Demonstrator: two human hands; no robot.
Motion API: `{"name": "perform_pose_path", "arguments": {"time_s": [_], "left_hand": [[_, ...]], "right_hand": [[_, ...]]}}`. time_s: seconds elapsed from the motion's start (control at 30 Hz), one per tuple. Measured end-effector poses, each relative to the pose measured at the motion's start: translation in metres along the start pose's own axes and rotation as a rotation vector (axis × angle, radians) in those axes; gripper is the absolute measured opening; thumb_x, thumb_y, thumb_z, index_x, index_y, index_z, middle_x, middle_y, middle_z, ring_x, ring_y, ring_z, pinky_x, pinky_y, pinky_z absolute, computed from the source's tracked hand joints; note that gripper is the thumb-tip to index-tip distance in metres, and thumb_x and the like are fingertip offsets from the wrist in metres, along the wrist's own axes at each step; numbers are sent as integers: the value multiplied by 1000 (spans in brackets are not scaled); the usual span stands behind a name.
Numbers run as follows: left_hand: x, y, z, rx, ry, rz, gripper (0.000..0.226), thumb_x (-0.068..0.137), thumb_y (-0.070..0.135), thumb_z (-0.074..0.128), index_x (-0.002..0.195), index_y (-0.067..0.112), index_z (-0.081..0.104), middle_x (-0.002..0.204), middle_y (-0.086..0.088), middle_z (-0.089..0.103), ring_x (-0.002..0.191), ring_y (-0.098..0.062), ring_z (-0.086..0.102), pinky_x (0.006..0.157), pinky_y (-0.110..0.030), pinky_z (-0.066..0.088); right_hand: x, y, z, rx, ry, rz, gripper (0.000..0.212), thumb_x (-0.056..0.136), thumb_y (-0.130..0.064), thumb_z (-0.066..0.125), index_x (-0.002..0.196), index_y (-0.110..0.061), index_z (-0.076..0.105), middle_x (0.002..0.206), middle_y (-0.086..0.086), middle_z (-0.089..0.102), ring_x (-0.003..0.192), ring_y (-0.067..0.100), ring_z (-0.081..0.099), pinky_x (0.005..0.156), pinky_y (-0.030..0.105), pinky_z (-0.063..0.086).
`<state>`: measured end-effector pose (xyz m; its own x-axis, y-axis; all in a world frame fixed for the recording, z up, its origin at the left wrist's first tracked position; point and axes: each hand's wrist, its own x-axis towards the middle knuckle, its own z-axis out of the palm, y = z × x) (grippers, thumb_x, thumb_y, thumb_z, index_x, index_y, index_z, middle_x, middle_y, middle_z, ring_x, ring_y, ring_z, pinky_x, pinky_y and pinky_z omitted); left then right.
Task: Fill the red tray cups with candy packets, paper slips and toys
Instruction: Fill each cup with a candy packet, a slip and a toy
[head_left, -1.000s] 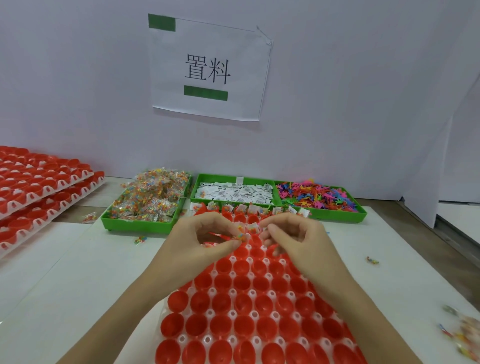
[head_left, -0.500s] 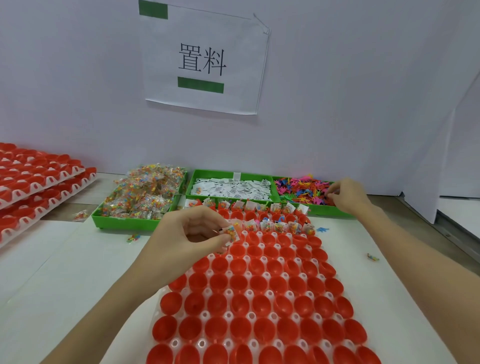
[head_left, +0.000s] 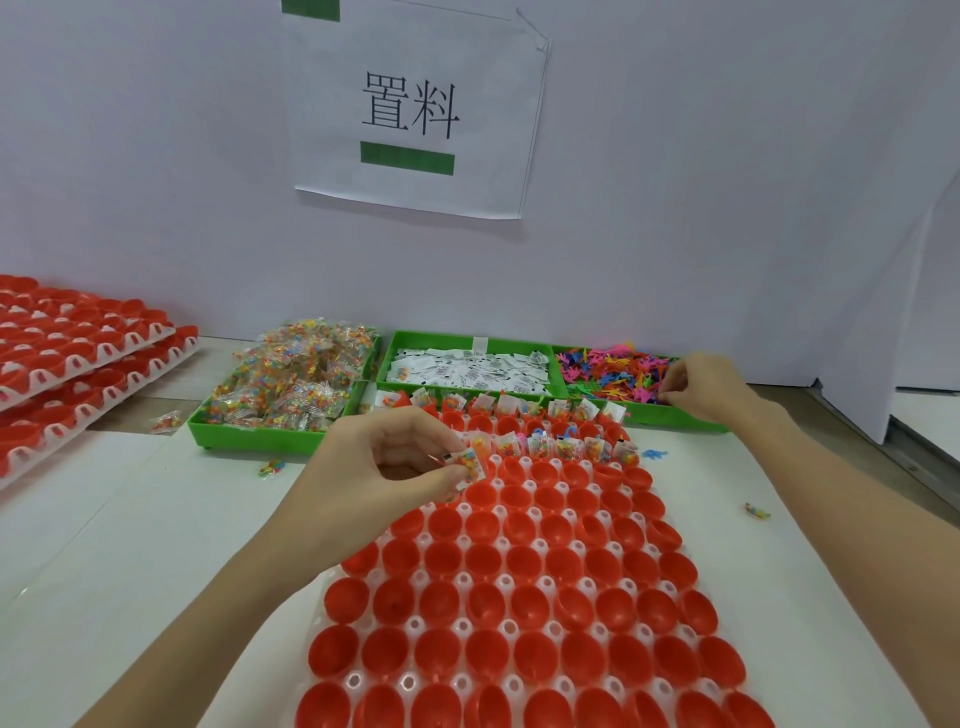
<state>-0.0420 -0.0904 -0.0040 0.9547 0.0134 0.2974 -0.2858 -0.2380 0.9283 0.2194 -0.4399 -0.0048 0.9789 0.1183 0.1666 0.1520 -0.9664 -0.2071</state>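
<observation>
A: Item one, nearest?
B: Red tray (head_left: 524, 613), white frame with red cups, lying on the white table (head_left: 130, 530). Near rows hold nothing visible; the two far rows (head_left: 540, 431) carry candy packets and paper slips.

A: Hands?
B: Left hand (head_left: 384, 467) above the tray's far left part, thumb and fingers pinching a candy packet with a paper slip (head_left: 470, 466). Right hand (head_left: 701, 384) over the far right bin, fingers curled down among the toys (head_left: 613, 371); whether it has gripped one, I cannot tell.

A: Stock beyond the tray?
B: Three green bins against the wall: candy packets (head_left: 291, 384) heaped on the left, paper slips (head_left: 467, 369) in the middle, coloured toys on the right.

A: Sundries?
B: Stacked red trays (head_left: 67, 364) far left; loose packets (head_left: 166, 422) on the table; a paper sign (head_left: 415, 109) on the wall.
</observation>
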Motion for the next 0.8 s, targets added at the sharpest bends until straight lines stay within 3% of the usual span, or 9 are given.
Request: {"name": "perform_pose_path", "arguments": {"time_s": [0.17,0.3,0.4,0.5,0.63,0.8], "left_hand": [[1,-1,-1,-3,0,0,15,80,5,85,92,9,77,84,-11,78,79,-29,77,80,-35,63],[2,-1,0,-8,21,8,15,80,5,84,92,9,77,83,-11,77,78,-29,76,78,-34,63],[1,-2,2,-15,25,16,15,81,4,84,93,9,77,82,-10,77,75,-23,77,74,-25,62],[1,-3,4,-20,29,31,16,82,5,83,95,12,77,82,-10,77,74,-24,76,74,-25,61],[0,-3,7,-45,32,54,17,85,7,82,96,19,79,84,-9,77,76,-30,76,77,-32,63],[-2,-3,11,-18,-8,86,19,85,11,83,96,27,80,86,-3,77,80,-20,76,79,-30,62]], "right_hand": [[-3,1,3,215,141,92,9,92,-12,72,93,-5,77,100,12,74,88,20,61,82,33,48],[-15,-12,-3,712,264,165,15,88,-11,78,99,-2,75,98,17,75,90,26,70,87,39,57],[-37,-37,-11,1177,127,150,19,86,-3,77,103,4,72,96,22,75,82,22,74,76,28,63],[-70,-67,-18,1403,-40,90,27,84,-2,76,109,7,70,93,17,78,83,21,77,73,23,62],[-122,-103,-23,1391,-108,-64,20,86,-4,76,105,0,74,98,18,78,92,29,77,77,25,61],[-179,-138,-12,1041,68,-282,14,89,-5,76,96,-17,78,85,0,79,79,15,76,75,26,62]]}}
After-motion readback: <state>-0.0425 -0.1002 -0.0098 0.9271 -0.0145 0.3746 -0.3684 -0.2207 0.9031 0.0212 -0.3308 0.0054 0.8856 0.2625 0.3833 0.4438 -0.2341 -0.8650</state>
